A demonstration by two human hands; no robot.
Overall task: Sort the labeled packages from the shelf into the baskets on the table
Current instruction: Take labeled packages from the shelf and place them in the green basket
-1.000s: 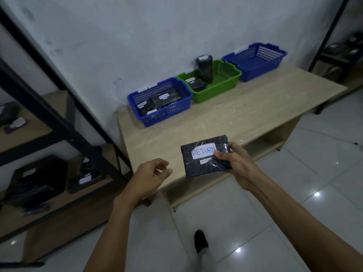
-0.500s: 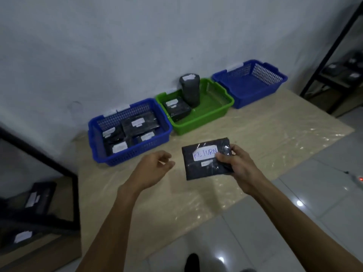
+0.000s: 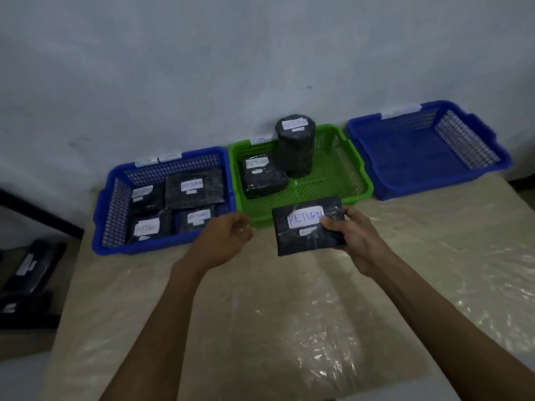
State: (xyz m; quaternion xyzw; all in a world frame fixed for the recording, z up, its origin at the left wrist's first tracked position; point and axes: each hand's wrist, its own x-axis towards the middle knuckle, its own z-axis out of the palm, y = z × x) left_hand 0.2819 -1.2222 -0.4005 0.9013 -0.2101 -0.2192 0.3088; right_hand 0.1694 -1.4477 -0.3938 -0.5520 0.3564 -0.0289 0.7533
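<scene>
Clearly, package [image 3: 304,227] sits pinched between right fingers [image 3: 333,224].

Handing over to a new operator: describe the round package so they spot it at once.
On the table against the wall, find the green basket. At its back stands the round package, an upright black cylinder labelled on top; the flat package beside it lies down.

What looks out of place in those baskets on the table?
Labels that seem to read RETURN show in both the left blue basket and the green basket, so one kind may be split. The tall package stands upright; the others lie flat. The right hand holds another RETURN package.
</scene>
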